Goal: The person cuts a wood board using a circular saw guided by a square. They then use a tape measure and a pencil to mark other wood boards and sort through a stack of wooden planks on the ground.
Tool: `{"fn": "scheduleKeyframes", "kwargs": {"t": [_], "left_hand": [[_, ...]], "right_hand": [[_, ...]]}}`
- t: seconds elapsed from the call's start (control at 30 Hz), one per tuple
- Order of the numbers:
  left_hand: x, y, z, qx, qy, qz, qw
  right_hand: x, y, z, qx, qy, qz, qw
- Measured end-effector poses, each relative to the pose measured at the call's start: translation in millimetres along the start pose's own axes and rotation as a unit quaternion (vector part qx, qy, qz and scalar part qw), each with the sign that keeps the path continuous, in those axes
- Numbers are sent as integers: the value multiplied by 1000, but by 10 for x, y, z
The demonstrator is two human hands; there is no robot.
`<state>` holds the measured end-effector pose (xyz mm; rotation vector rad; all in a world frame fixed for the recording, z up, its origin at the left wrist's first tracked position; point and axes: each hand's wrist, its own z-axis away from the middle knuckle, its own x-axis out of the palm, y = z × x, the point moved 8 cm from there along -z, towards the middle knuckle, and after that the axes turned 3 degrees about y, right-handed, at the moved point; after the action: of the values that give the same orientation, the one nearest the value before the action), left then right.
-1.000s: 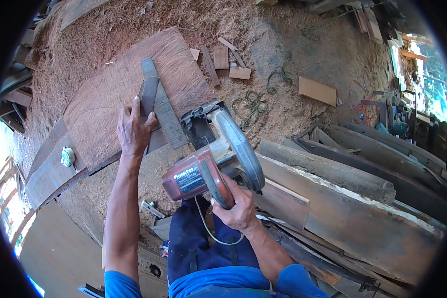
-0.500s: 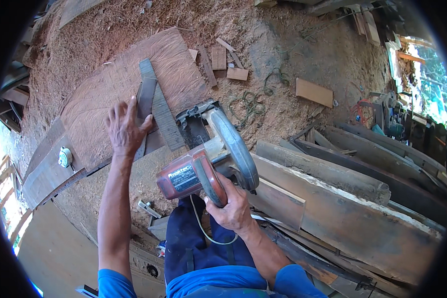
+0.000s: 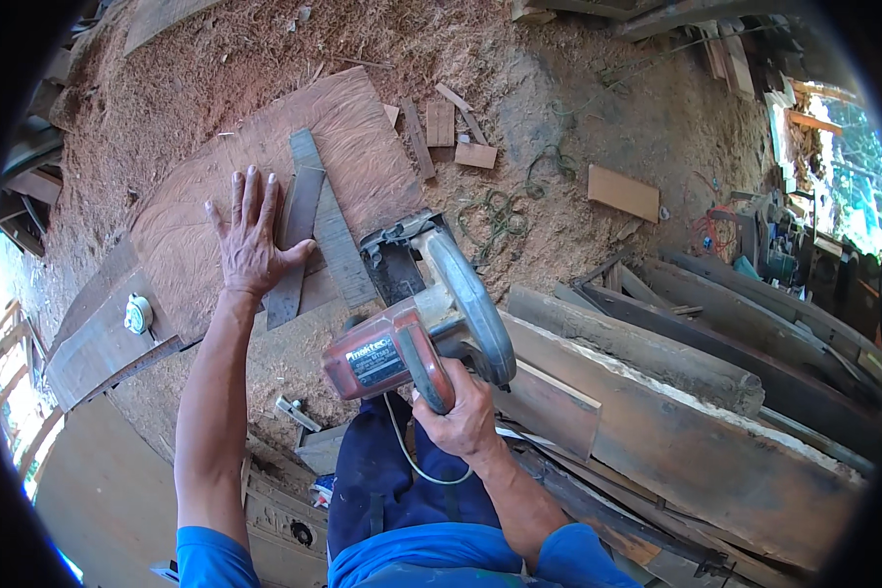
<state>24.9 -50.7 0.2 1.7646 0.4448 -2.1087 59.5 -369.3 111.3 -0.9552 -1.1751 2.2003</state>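
Observation:
With my fingers spread, my left hand [image 3: 255,235] lies flat on a broad reddish-brown board [image 3: 353,113]. Its thumb stretches across the narrow dark wood strips beside it. One greyish strip [image 3: 338,245] slants over the board, and a shorter dark strip [image 3: 306,206] partly covers it. My right hand [image 3: 461,412] is wrapped round the rear handle of a red and grey circular saw [image 3: 367,358]. The saw's metal base reaches the lower right corner of the board, near the greyish strip's lower end. Whether the blade touches wood is hidden. A pale cord [image 3: 407,456] hangs from the saw.
A round tape measure [image 3: 137,314] sits on the wood at the left. Small wood offcuts [image 3: 441,124] and tangled green cord [image 3: 500,220] lie on the sawdust-covered ground. Long thick planks [image 3: 657,412] are stacked at the right. A loose brown block [image 3: 622,193] lies beyond them.
My left hand's fingers have straightened and spread out flat on the board. My right hand keeps its grip on the saw, and the whole view has shifted slightly.

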Motion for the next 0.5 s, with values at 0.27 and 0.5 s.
{"fn": "scheduleKeyframes", "kwargs": {"t": [0.27, 0.5], "left_hand": [[12, -39, 1, 8, 26, 33, 999], [16, -62, -3, 3, 19, 37, 999]], "right_hand": [[92, -113, -185, 0, 9, -11, 1000], [194, -198, -300, 4, 9, -22, 1000]]}}
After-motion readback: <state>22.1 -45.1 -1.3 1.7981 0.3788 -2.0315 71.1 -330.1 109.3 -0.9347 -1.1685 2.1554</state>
